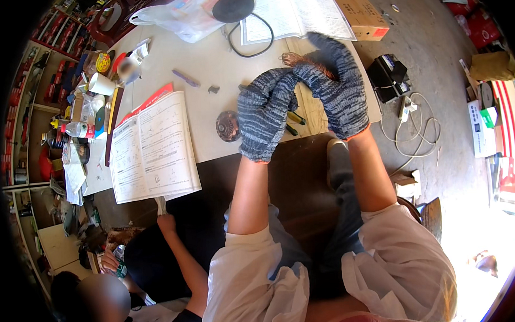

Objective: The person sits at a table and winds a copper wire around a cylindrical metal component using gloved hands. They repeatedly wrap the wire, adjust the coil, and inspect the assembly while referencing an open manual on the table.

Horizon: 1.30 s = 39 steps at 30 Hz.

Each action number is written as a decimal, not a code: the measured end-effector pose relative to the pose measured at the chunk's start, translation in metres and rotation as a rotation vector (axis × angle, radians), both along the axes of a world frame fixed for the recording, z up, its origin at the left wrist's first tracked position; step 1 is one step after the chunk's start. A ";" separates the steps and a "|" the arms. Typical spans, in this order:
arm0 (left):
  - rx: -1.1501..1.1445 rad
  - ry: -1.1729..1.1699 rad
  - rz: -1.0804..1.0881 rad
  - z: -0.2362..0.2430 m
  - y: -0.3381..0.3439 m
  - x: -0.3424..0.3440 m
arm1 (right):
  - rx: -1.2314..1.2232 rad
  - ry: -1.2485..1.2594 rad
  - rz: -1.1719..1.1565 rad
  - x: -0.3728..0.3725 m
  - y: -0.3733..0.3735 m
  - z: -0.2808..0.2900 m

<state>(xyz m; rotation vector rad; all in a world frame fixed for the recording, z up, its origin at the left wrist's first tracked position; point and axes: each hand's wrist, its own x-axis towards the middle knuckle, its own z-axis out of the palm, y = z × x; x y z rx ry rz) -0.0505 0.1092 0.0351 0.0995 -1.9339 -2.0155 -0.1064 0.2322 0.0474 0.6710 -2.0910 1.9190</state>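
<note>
Both my hands wear grey-and-black knit work gloves and meet over the near right part of the table. My right hand (341, 93) is curled around a reddish-brown bundle of copper wire (292, 59), whose end sticks out between the gloves. Pressed against it, my left hand (265, 108) has its fingers closed; what they grip is hidden. A round copper-and-metal part (228, 126) lies just left of my left hand. Below the gloves, pliers with yellow-and-black handles (295, 119) are partly covered, resting by a yellowish wooden board (311, 115).
An open book (155, 147) overhangs the table's near left edge, by a seated person (184, 254). A round black disc on a cord (233, 8) and another open book (320, 14) lie behind my hands. Bottles and a cup (101, 84) crowd the left. A power strip (406, 107) trails cable across the floor.
</note>
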 end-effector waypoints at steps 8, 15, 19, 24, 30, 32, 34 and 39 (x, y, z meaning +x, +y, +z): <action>-0.008 0.015 -0.015 -0.001 0.001 0.000 | 0.151 0.404 -0.076 -0.008 0.002 -0.011; 0.024 0.065 -0.047 -0.005 0.002 -0.001 | 0.169 0.220 0.001 -0.005 0.010 -0.002; 0.031 0.082 -0.051 -0.008 0.002 -0.001 | 0.041 0.129 0.113 -0.007 0.010 -0.007; 0.047 0.034 -0.074 -0.004 0.003 0.001 | -0.014 0.149 0.129 -0.008 0.009 -0.009; 0.066 0.057 -0.047 0.000 0.007 0.000 | 0.029 0.101 0.078 -0.003 0.009 -0.006; 0.047 0.079 -0.052 0.000 0.005 0.001 | 0.045 0.177 0.069 -0.005 0.008 -0.006; 0.014 0.150 -0.052 -0.008 0.004 -0.001 | 0.066 0.200 0.052 -0.004 0.007 -0.004; 0.007 0.186 -0.052 -0.010 0.003 -0.001 | 0.066 0.129 0.139 -0.006 0.010 -0.006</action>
